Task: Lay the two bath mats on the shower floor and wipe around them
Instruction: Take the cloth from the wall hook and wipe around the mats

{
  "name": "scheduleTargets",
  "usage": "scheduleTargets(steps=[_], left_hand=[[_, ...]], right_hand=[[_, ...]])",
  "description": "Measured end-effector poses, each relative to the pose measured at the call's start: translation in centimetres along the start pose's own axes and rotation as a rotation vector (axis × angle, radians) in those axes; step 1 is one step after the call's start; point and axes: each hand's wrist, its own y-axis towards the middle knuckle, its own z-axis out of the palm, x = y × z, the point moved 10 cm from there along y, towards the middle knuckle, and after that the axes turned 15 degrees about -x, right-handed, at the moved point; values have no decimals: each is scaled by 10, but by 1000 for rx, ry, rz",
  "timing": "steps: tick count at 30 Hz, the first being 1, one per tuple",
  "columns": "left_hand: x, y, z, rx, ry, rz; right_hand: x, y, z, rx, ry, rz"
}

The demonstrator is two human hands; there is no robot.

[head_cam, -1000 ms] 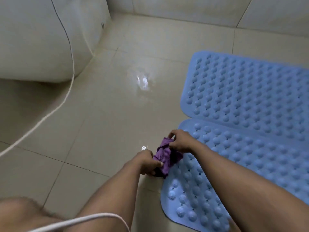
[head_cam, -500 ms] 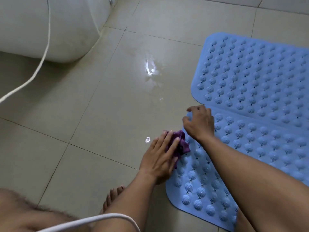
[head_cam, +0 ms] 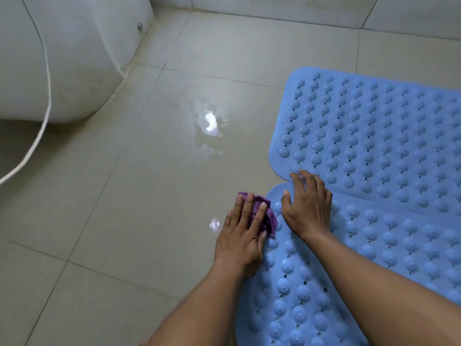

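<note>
Beside the near mat (head_cam: 374, 258): left hand (head_cam: 243, 236), fingers straight, now presses purple cloth (head_cam: 270, 219) down; right hand (head_cam: 309, 208) has released it, resting splayed; wiping probably begins.

No readable text, labels or numbers (anywhere in view).

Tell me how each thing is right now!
far mat: flat on floor, bumps up.
near mat: flat, edge meeting far mat.
purple cloth: bunched on floor at near mat's edge.
left hand: flat, pressing purple cloth.
right hand: fingers spread, resting on near mat.
puddle: shiny, not yet wiped.
</note>
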Motion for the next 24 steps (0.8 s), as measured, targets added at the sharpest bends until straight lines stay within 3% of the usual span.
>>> scheduleTargets(steps=[9, 20, 24], left_hand=[[1, 134, -12, -26, 3, -101], [7, 295, -19, -21, 32, -84], [-2, 355, -21, -1, 58, -57]], right_hand=[[-20, 111, 16, -6, -36, -29], [-84, 251, 40, 16, -90, 84], [-109, 260, 57, 48, -129, 86]])
